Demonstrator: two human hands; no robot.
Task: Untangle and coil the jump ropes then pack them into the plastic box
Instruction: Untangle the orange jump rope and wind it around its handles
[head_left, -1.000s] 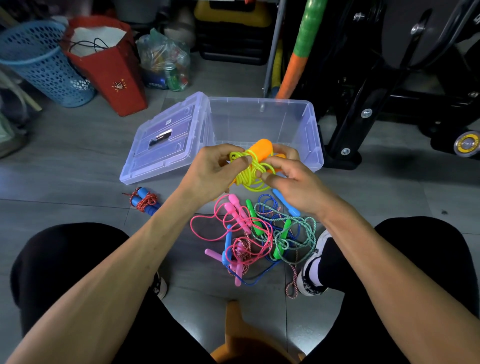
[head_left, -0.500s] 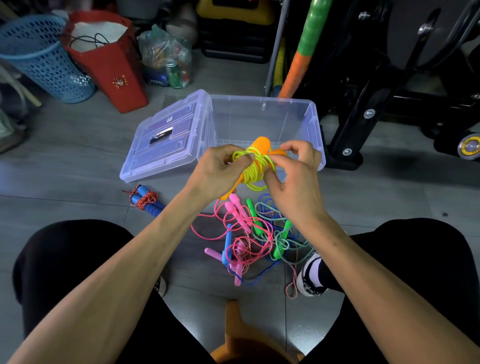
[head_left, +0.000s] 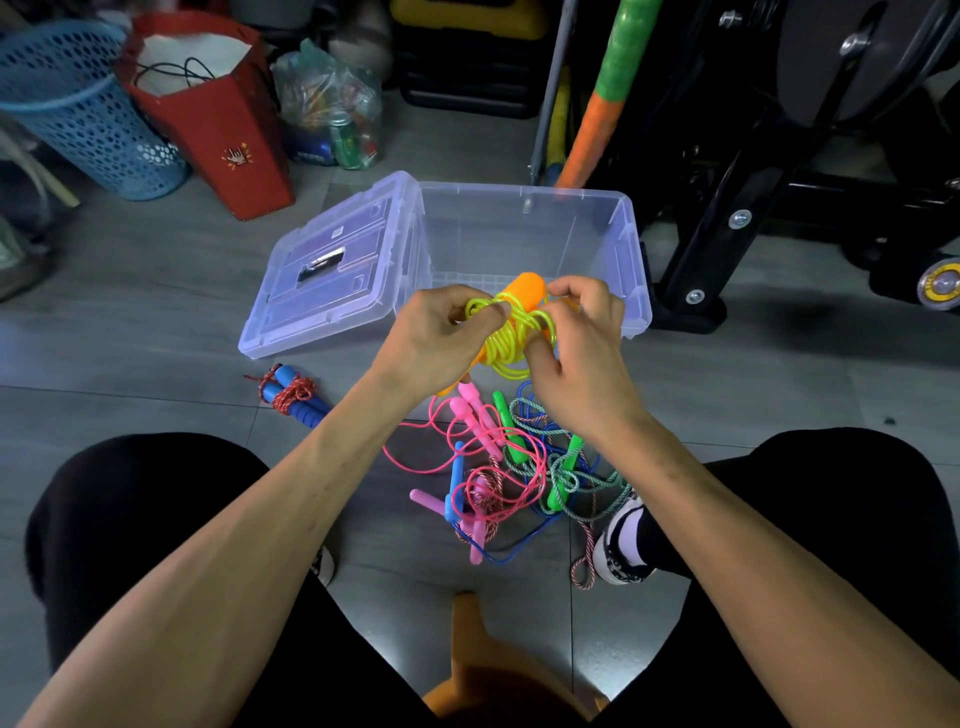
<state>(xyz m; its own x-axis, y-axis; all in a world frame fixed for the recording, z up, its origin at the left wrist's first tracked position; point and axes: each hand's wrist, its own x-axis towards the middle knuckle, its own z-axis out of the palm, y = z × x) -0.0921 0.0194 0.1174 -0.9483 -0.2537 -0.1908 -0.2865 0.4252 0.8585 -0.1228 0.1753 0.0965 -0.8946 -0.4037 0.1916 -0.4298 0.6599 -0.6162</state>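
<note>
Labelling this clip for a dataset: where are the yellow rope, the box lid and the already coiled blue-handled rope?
yellow rope (head_left: 506, 345): head view, on its hanging loops.
box lid (head_left: 332, 265): head view, on its flat panel.
blue-handled rope (head_left: 292, 396): head view, on its red wrapping.

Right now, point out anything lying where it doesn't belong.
One coiled rope with blue handles lies on the floor left of the tangled pile, not in the plastic box, which looks empty.

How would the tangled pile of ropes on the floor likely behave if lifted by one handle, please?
The tangled pile would probably rise as one clump, since its cords interloop. The thin cords look floppy and would likely dangle. The plastic-looking handles suggest it is light.
</note>
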